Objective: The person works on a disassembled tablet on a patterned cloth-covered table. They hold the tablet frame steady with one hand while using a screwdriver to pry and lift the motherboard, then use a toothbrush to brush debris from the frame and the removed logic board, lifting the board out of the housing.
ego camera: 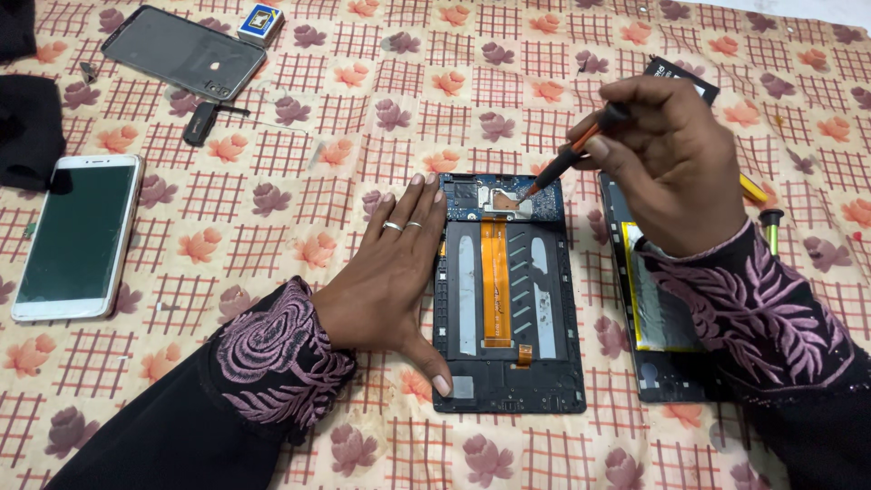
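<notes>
My left hand (386,281) lies flat on the floral cloth (363,100), fingers pressed together and extended along the left edge of the opened tablet chassis (508,299), thumb laid across its lower left corner to pin it. The chassis sits face down at the centre of the cloth, its orange flex ribbon (495,281) running lengthwise down the middle from the blue circuit board (494,198) at the top end. My right hand (671,172) hovers over the chassis's upper right corner, fingers pinching a small orange-and-black screwdriver (572,156) whose tip meets the board beside a metal shield. To the right of the chassis, partly under my right sleeve, lies the detached back panel with a yellow-edged battery (658,308); a second yellow-handled tool (753,189) lies just beyond it. Well left of the chassis rests a white-framed smartphone (77,236), and beyond its upper left are a dark phone back cover (181,50), a small black tool (200,122) and a small blue-and-yellow box (260,20). Risk, as I judge it: the tip could slip off its seat and gouge the board or nick the ribbon if my pinning hand lets the chassis slide on the soft cloth; a freed screw could vanish into the busy pattern.
</notes>
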